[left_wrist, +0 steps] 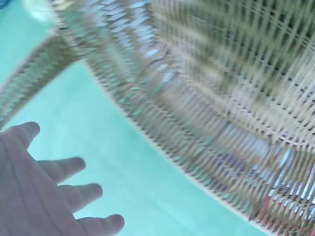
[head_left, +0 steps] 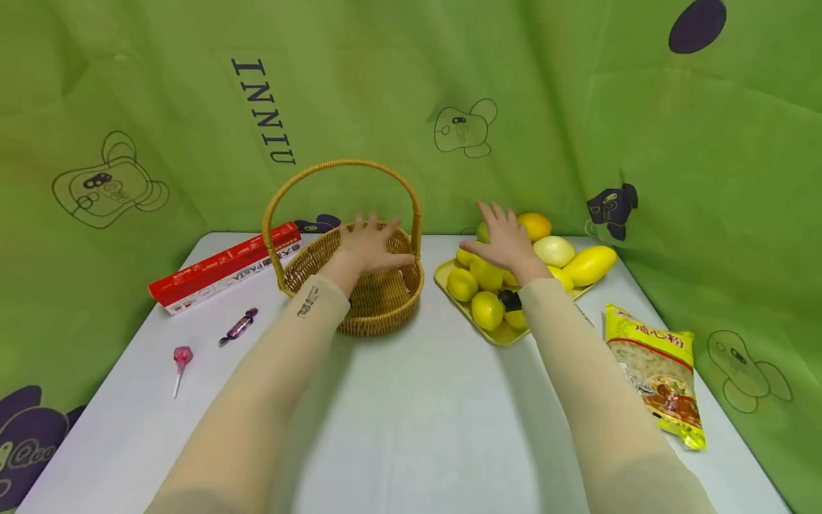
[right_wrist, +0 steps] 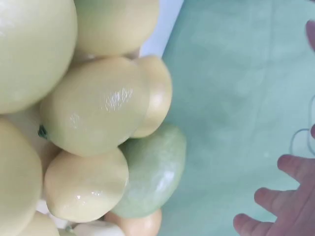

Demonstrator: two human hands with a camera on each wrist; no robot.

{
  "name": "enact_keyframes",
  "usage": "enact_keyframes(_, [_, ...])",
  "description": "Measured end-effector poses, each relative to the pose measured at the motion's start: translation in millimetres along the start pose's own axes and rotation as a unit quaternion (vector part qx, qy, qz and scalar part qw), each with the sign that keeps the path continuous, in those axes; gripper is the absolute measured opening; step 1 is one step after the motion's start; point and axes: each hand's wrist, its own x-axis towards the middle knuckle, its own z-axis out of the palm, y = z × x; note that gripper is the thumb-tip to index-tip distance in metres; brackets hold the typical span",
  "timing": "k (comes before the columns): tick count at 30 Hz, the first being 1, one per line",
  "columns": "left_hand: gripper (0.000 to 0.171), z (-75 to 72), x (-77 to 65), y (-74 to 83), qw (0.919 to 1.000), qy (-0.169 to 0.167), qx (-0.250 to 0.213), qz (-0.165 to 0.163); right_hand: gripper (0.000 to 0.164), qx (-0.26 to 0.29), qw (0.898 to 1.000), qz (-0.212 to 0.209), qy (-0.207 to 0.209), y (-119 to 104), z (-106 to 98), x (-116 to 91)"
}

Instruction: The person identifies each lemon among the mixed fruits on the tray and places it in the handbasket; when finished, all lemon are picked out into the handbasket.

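My left hand is over the wicker basket, its fingers spread and holding nothing. The basket has a tall arched handle. In the left wrist view the fingers are extended beside the woven wall, which is blurred. Above the yellow tray of fruit is my right hand, also spread and without anything in its grasp. Yellow fruits crowd the tray, partly hidden by this hand and its sleeve. From the right wrist, a green fruit shows beside a glossy yellow one.
Left of the basket lies a red and white pasta box. Nearer me are a purple wrapped candy and a pink lollipop. A yellow pasta bag lies at the right table edge. Green cloth surrounds the table.
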Motion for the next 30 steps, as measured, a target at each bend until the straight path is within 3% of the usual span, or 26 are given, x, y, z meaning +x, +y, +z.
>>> enact_keyframes(4, [0.086,-15.2,-22.4,2.0,0.9984,0.001,-0.039,0.041,0.091,0.076,0.997,-0.015,0.025,2.6,-6.0,-17.2])
enact_keyframes(9, [0.082,-28.5,-58.0,-5.8,0.9897,0.059,-0.101,0.083,0.088,0.205,0.977,0.002,0.052,6.9,-10.1,-38.2])
enact_keyframes(14, [0.074,-28.0,-95.3,-15.3,0.9705,0.132,-0.177,0.097,0.086,0.309,0.947,0.01,0.083,7.2,-4.3,-56.0])
enact_keyframes(17, [0.066,-21.0,-114.0,-20.3,0.9476,0.186,-0.238,0.104,0.083,0.342,0.934,0.008,0.105,5.6,4.0,-68.0])
enact_keyframes(19, [0.059,-14.0,-123.7,-24.0,0.9203,0.231,-0.295,0.113,0.08,0.362,0.924,0.008,0.12,4.4,10.5,-76.3])
enact_keyframes(21, [0.052,-6.3,-131.2,-28.3,0.8852,0.277,-0.355,0.117,0.078,0.38,0.915,0.011,0.136,3.5,17.0,-84.6])
enact_keyframes(28, [0.036,12.0,-147.4,-54.0,0.7323,0.418,-0.533,0.068,0.073,0.445,0.878,0.016,0.175,-4.3,37.1,-102.7])
enact_keyframes(30, [0.034,12.1,-149.5,-61.7,0.6971,0.444,-0.561,0.048,0.071,0.456,0.87,0.02,0.187,-6.5,42.2,-105.6])
